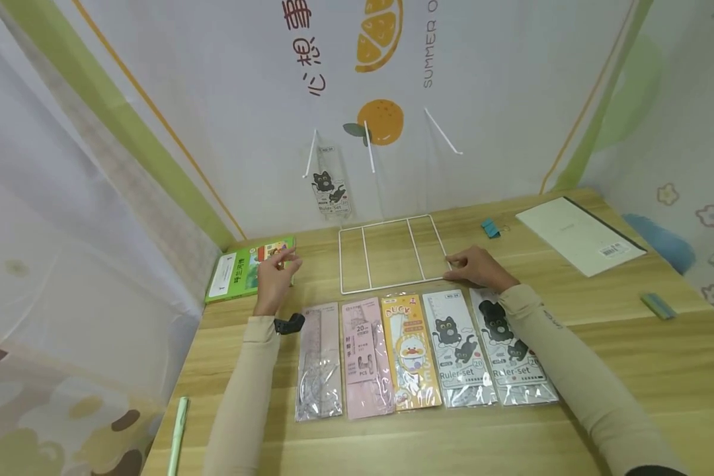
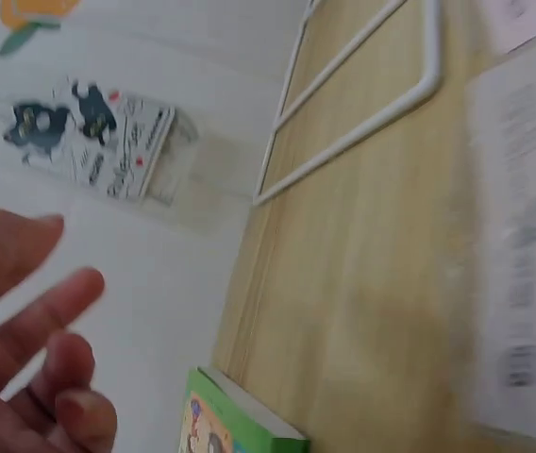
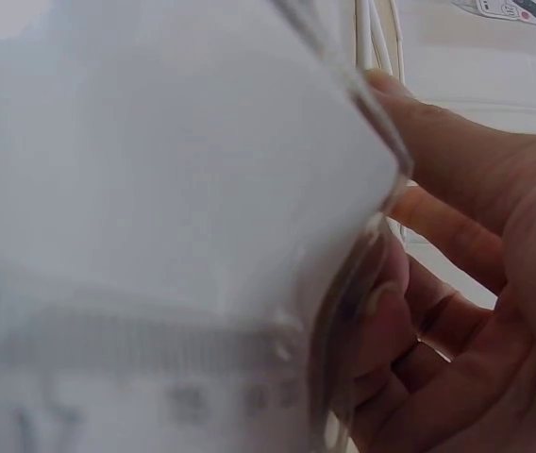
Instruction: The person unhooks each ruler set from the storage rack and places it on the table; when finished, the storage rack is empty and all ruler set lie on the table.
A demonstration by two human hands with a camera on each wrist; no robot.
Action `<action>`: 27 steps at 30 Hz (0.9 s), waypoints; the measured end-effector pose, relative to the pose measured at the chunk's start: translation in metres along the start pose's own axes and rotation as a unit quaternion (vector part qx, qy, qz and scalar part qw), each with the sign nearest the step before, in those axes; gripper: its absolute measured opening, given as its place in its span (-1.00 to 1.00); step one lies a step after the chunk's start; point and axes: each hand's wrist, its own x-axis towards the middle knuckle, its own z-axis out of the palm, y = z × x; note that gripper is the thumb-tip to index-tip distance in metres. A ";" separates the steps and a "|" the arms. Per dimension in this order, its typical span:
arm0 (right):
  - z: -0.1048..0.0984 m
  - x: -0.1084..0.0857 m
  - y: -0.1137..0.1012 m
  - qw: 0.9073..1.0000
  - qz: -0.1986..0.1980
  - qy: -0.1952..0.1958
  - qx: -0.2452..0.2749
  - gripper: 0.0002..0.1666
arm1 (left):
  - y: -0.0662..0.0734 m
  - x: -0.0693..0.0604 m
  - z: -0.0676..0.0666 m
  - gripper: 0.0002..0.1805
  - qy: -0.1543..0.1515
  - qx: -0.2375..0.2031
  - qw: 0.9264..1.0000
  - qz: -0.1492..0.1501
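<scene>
A white wire rack [image 1: 415,249] lies on the table behind a row of ruler-set packets. My right hand [image 1: 478,268] pinches its right side near the front corner between thumb and fingers. In the right wrist view a clear plastic packet [image 3: 155,189] covers much of the picture and partly hides the fingers [image 3: 452,217]. My left hand [image 1: 276,281] hovers by the green book [image 1: 244,270], its fingers loosely bent and holding nothing. In the left wrist view, the left hand [image 2: 37,354] is apart from the rack. A black-cat ruler set [image 1: 330,188] hangs from the left white hook [image 1: 311,153].
In the front row are two pink packets [image 1: 319,360], a yellow duck packet [image 1: 409,350] and two black-cat packets [image 1: 459,347]. Two more hooks [image 1: 443,131] project from the back curtain. Around the table are a teal binder clip [image 1: 490,229], notepad [image 1: 577,235], eraser [image 1: 658,305] and green pen [image 1: 178,433].
</scene>
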 end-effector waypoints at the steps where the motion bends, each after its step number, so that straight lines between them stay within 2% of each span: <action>1: -0.001 0.000 0.000 1.000 -0.001 0.000 0.001 -0.34 | 0.001 0.010 0.001 -0.60 0.000 -0.012 1.000 0.005; 4: -0.001 -0.002 0.001 1.000 0.003 -0.003 0.007 -0.33 | 0.005 0.034 0.003 -0.58 -0.010 -0.048 0.999 0.005; 8: 0.001 -0.004 0.002 1.000 0.000 -0.004 0.011 -0.33 | 0.020 0.061 0.006 -0.52 -0.031 -0.080 0.996 0.003; 16: 0.004 -0.005 0.001 1.000 -0.002 0.008 0.016 -0.34 | 0.059 0.104 0.016 -0.50 -0.047 -0.109 0.992 0.048; 22: 0.004 -0.002 -0.001 1.000 0.009 0.017 0.001 -0.33 | 0.074 0.124 0.022 -0.49 -0.077 -0.153 0.984 0.043; 24: 0.003 -0.001 -0.001 1.000 0.004 0.015 -0.002 -0.32 | 0.080 0.126 0.022 -0.48 -0.082 -0.166 0.982 0.044; 27: -0.001 0.001 0.000 1.000 0.007 0.015 -0.004 -0.32 | 0.095 0.123 0.020 -0.48 -0.082 -0.170 0.981 0.054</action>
